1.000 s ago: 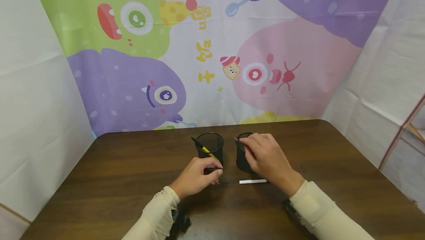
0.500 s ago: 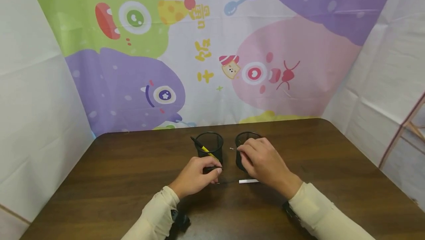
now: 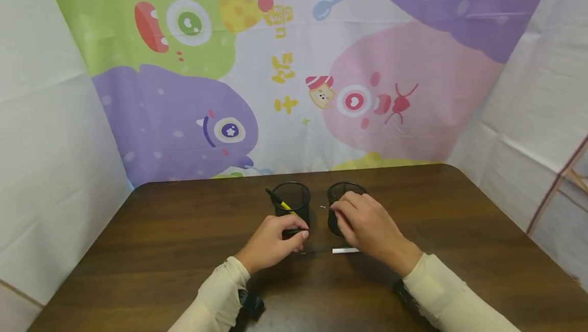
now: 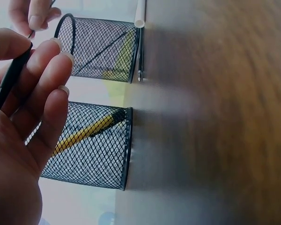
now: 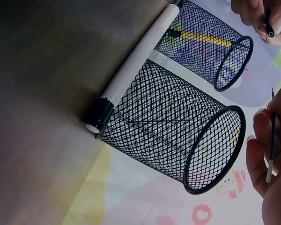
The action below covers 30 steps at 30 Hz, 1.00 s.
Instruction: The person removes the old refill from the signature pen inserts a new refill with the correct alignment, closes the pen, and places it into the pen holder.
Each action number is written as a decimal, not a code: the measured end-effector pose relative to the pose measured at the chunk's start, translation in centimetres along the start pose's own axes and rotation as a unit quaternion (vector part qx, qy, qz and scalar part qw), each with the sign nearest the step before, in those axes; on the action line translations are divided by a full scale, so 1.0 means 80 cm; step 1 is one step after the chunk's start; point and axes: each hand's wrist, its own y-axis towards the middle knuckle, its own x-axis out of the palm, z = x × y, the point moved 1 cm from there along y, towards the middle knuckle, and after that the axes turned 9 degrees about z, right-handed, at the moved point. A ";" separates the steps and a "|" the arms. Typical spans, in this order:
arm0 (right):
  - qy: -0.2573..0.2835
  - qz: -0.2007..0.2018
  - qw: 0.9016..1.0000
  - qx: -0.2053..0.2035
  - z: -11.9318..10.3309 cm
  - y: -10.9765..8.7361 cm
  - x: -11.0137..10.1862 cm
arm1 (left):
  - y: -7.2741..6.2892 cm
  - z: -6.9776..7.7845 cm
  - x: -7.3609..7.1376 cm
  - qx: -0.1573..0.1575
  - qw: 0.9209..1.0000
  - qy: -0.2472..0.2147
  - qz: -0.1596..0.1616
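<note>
Black tube (image 4: 12, 72), and it's pinched in the fingers of the left hand (image 3: 271, 242), just before a mesh cup (image 4: 100, 164) with a yellow pen (image 3: 287, 207) leaning inside! By the second cup (image 5: 164, 103), the right hand's (image 3: 372, 224) fingers grip a thin rod (image 5: 272, 136); a white marker (image 5: 140, 58) lies on the desk (image 3: 174, 250).

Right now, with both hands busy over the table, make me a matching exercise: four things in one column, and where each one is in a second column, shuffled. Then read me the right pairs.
Things:
1. yellow-and-black pen
2. white tube
3. black barrel
4. thin stick

Places:
A. in the right hand
B. lying on the table
C. in the left hand
D. leaning in a mesh cup

Pairs: 1-D, 2-B, 3-C, 4-A.
</note>
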 end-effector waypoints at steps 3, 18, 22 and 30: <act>0.012 0.001 1.000 0.003 0.001 -0.001 -0.002 | 0.000 0.000 0.001 0.003 1.000 0.000 -0.003; 0.050 -0.036 0.998 -0.016 -0.005 -0.004 -0.003 | 0.001 0.007 0.003 0.000 1.000 0.005 0.006; 0.054 -0.039 0.998 -0.018 -0.005 -0.004 -0.003 | 0.000 0.000 0.003 -0.004 1.000 0.003 -0.001; 0.061 -0.039 0.997 -0.039 -0.005 -0.003 -0.001 | 0.000 0.003 0.000 -0.005 1.000 -0.007 -0.007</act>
